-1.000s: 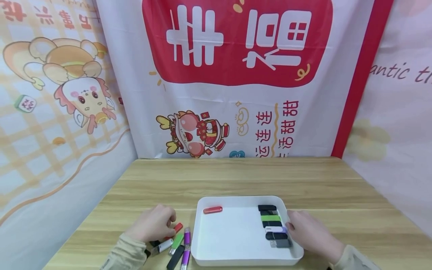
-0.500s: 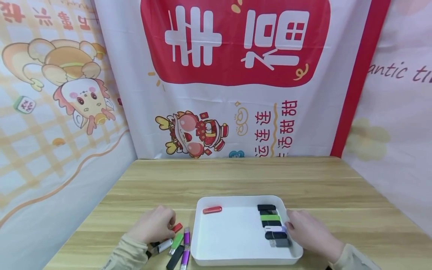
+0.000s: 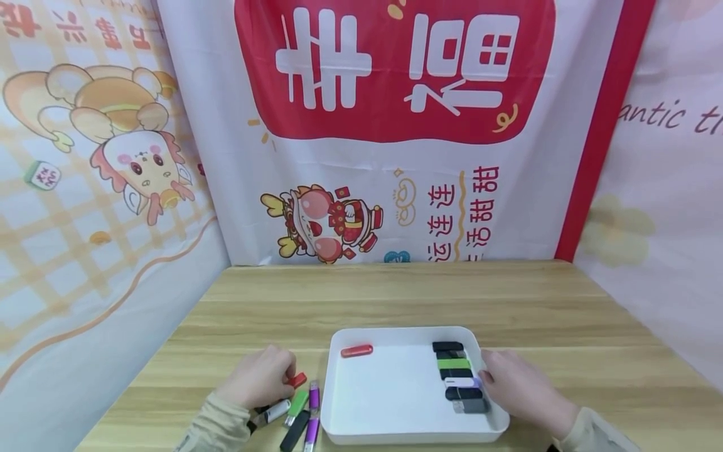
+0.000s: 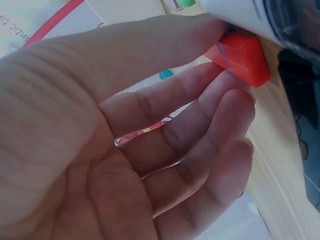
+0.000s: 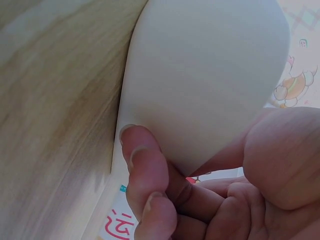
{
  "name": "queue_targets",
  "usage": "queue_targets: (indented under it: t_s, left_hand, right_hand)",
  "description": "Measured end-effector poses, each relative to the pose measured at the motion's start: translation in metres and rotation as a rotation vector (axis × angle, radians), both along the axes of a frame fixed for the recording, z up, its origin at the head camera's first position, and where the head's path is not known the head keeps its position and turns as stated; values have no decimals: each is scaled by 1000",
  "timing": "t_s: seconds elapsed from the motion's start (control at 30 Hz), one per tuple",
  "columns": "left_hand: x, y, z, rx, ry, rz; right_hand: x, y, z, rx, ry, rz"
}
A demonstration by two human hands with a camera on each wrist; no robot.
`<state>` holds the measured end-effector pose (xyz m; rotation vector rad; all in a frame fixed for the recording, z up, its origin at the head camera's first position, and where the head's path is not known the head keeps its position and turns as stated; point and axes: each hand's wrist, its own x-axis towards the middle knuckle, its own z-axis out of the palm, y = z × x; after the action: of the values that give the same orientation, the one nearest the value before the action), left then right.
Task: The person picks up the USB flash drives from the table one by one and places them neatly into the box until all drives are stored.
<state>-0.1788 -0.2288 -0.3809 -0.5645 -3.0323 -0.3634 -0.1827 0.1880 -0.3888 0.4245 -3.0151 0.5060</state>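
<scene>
On the left, my left hand (image 3: 261, 378) pinches a red USB stick (image 3: 297, 380) between thumb and fingertips. The red end of the stick (image 4: 251, 59) juts past the fingers in the left wrist view. Beside that hand lie a green USB stick (image 3: 298, 402), a white one (image 3: 277, 411), a black one (image 3: 294, 431) and purple ones (image 3: 314, 395). My right hand (image 3: 515, 388) grips the right wall of a white tray (image 3: 395, 395), thumb at the rim and fingers against its outer side (image 5: 200, 75).
Inside the tray, a red USB stick (image 3: 357, 351) lies at the back left. Along the right wall runs a column of several sticks, including a bright green one (image 3: 454, 363) and a grey one (image 3: 470, 406). Printed cloths (image 3: 395, 157) hang behind the wooden table (image 3: 395, 295).
</scene>
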Motion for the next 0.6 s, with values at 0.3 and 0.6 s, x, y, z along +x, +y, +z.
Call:
queue_targets:
  t_s: [0.3,0.6]
  left_hand:
    - [0,0,0,-22,14,-32]
    - [0,2,0,-29,25,-75]
  right_hand:
    - [0,2,-2,-3,29,8]
    - [0,3,-4,-11,23,14]
